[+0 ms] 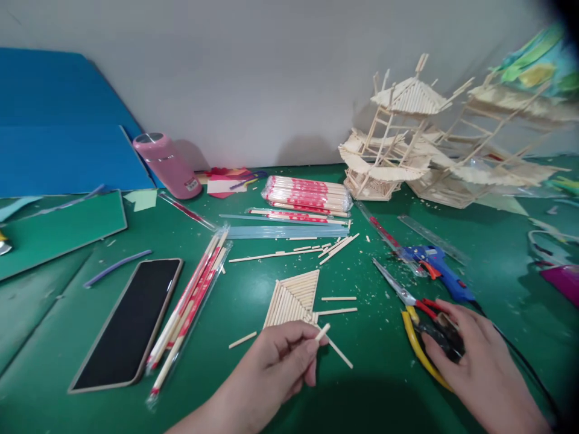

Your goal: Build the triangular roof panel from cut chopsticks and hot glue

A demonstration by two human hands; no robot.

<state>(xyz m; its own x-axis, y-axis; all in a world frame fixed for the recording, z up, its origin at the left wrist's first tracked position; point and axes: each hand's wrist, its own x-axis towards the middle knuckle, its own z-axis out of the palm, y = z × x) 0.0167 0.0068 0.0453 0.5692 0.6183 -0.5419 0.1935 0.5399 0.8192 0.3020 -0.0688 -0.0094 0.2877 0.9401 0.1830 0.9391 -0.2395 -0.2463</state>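
Note:
Between the thumb and fingers of my left hand (284, 355) is a short wooden stick (322, 331), its pale end pointing up. Just behind that hand lies a flat panel of sticks (292, 295) glued side by side, partly covered by my fingers. My right hand (479, 355) is over the handles of the scissors (398, 286) and a yellow-handled tool (414, 343), thumb and fingers apart around them. Its fingertips are at the red handle; the far fingers are hidden. Loose cut sticks (338, 299) lie beside the panel.
A blue glue gun (436, 268) with a cord lies behind my right hand. Packaged chopsticks (307, 194) and a stick-built pavilion model (398, 138) stand along the wall. To the left are a phone (129, 325), more wrapped chopsticks (190, 307) and a pink bottle (169, 166).

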